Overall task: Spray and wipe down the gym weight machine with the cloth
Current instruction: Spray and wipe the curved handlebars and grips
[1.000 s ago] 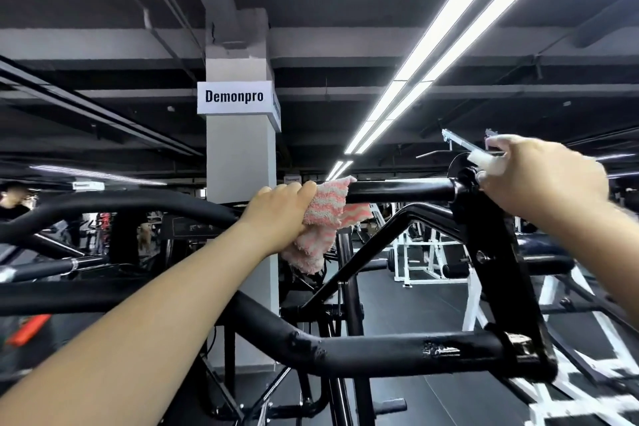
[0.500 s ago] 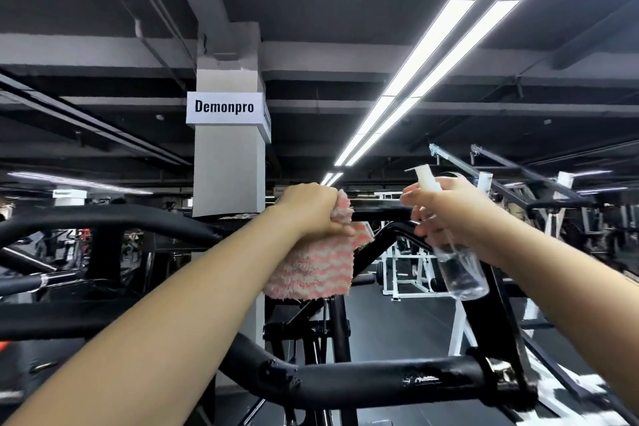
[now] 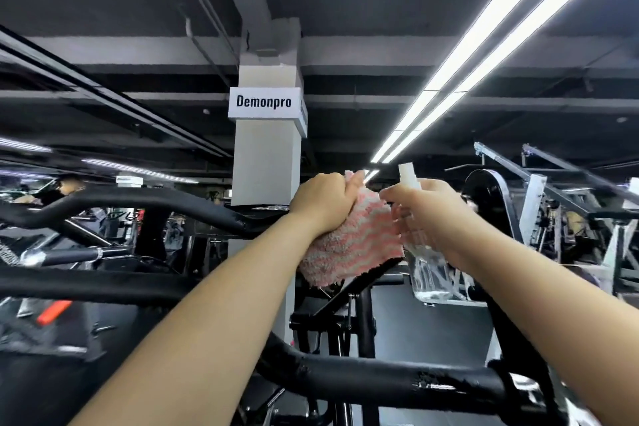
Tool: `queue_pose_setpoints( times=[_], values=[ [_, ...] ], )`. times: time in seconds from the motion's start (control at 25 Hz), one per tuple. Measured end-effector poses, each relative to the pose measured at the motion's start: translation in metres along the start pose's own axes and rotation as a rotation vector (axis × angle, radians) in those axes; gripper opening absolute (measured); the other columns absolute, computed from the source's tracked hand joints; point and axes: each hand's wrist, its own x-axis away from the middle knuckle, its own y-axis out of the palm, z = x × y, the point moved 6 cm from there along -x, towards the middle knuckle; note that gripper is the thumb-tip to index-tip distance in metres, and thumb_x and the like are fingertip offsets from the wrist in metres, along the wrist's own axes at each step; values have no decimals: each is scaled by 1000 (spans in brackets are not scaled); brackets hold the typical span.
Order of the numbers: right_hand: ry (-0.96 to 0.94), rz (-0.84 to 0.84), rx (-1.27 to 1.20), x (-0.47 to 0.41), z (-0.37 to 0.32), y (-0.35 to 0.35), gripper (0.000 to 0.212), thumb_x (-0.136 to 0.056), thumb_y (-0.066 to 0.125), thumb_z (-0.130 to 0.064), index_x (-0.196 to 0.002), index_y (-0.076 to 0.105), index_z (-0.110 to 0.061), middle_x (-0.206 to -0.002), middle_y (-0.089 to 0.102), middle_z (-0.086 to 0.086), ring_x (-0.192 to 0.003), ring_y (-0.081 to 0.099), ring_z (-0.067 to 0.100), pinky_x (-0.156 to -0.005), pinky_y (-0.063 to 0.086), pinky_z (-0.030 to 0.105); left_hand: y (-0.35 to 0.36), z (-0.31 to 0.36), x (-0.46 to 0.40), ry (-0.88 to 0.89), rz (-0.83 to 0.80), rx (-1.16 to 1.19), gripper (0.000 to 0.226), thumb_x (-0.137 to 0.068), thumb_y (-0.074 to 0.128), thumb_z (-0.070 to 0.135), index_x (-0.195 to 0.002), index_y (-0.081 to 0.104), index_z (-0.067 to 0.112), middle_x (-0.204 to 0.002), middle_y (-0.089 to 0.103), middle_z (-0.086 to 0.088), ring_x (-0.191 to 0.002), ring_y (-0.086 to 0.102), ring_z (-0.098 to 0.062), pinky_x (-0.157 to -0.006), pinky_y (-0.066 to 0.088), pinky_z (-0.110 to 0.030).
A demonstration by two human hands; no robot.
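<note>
I stand among black gym frames under a dark ceiling, with long light strips [image 3: 484, 59] running away overhead on my right. A pale pillar [image 3: 265, 162] rises straight ahead, carrying a white sign [image 3: 264, 102] that reads "Demonpro". The machine [image 3: 363, 380] I work on is black tube; its near bar crosses low in front of me, with paint chipped off in spots. A second bent bar [image 3: 138, 206] runs in from the left at hand height toward the pillar.

My left hand [image 3: 325, 202] is curled tight around the cloth [image 3: 349, 245], a fluffy pink and white piece that hangs below my fist, in front of the frame's upright. My right hand [image 3: 432, 218] is wrapped around the bottle [image 3: 427, 273], a clear one with a white nozzle sticking up above my fingers. The nozzle is just beside the cloth's upper edge, and the two hands are close together, nearly touching.

To the right stand white frames [image 3: 532, 204] and more machines, crowded. On the far left a person [image 3: 65, 185] is blurred behind the bars. Open floor shows between the uprights below my hands.
</note>
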Motion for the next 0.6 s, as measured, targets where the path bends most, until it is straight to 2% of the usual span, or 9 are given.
queue_pose_setpoints(
  times=[0.12,0.16,0.2,0.24,0.32,0.4,0.48,0.6],
  values=[
    [-19,-56,51,-4,3,11,19,-87,61,-21,-96,60,-5,-88,58,13,-72,57,25,-63,52,36,-2,-4,3,-49,30,84,61,-100,28,46,-54,46,10,-71,59,-8,-71,55,-29,-66,36,-32],
    [-43,-56,103,-5,2,14,20,-87,61,-23,-100,60,-7,-88,58,10,-71,56,22,-64,53,37,-3,-3,6,-37,25,60,56,-100,29,46,-65,56,11,-71,58,-5,-78,57,-30,-66,33,-30],
    [-71,-48,174,-6,2,16,24,-86,61,-26,-106,59,-14,-89,60,6,-71,57,20,-66,54,37,-2,-2,10,-5,14,9,47,-99,32,45,-85,64,14,-77,59,-3,-88,58,-30,-67,32,-29],
    [-102,-38,262,-6,1,20,30,-85,61,-31,-114,57,-22,-91,61,2,-72,59,19,-64,53,35,-2,-3,15,45,3,-67,37,-98,37,45,-105,62,18,-90,62,-2,-96,58,-28,-68,31,-29],
    [-160,-16,473,-7,-1,27,51,-82,62,-37,-131,46,-38,-96,61,-4,-75,64,19,-61,51,30,2,-17,25,137,-72,-240,40,-92,49,44,-124,47,20,-114,58,-2,-104,55,-27,-68,35,-31],
    [-189,-35,593,-9,-2,39,58,-80,62,-35,-135,43,-43,-89,63,-9,-65,67,14,-60,53,28,6,-40,30,170,-123,-326,50,-89,55,40,-129,37,17,-121,54,-5,-106,55,-29,-70,44,-37],
    [-180,-87,546,-9,-2,53,59,-80,64,-30,-135,46,-42,-78,61,-11,-50,64,10,-54,51,22,7,-52,33,192,-152,-334,47,-90,53,32,-129,34,14,-121,51,-9,-106,54,-32,-76,48,-44],
    [-152,-117,521,-12,-5,81,56,-81,65,-26,-133,49,-39,-72,59,-9,-45,61,10,-45,44,17,0,-66,38,232,-166,-362,48,-90,53,23,-131,31,11,-123,49,-9,-109,53,-30,-77,42,-39]
  ],
)
